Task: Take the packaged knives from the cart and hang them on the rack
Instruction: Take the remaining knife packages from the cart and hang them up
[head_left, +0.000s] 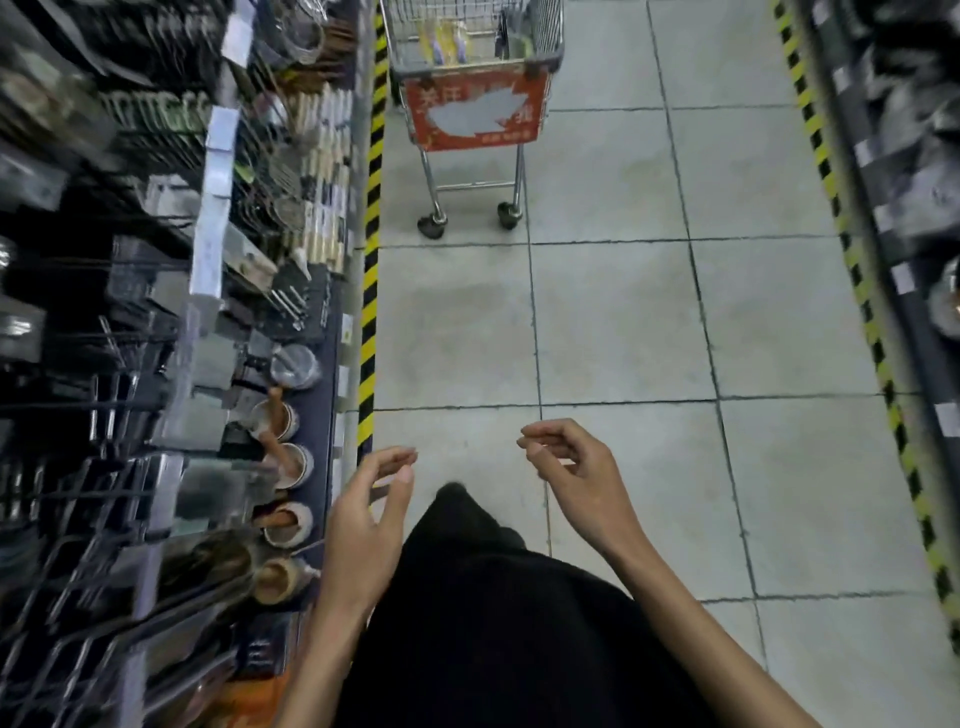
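Note:
A metal shopping cart (540, 36) with a red sign on its front stands at the top of the aisle, well ahead of me. Yellow and dark packages (447, 39) lie inside its basket. The rack (104, 405) of hooks with hanging kitchenware runs along the left side. My left hand (363, 525) hovers low near the shelf edge, fingers loosely curled and apart, holding nothing. My right hand (576, 478) hangs over the tiled floor, fingers also curled and apart, holding nothing. Both hands are far from the cart.
Small mortars with wooden pestles (288, 462) line the lower left shelf. Yellow-black hazard tape (370, 270) marks the shelf base on the left and another strip (878, 353) on the right. A dark shelf (919, 156) borders the right. Grey floor tiles (613, 322) lie between.

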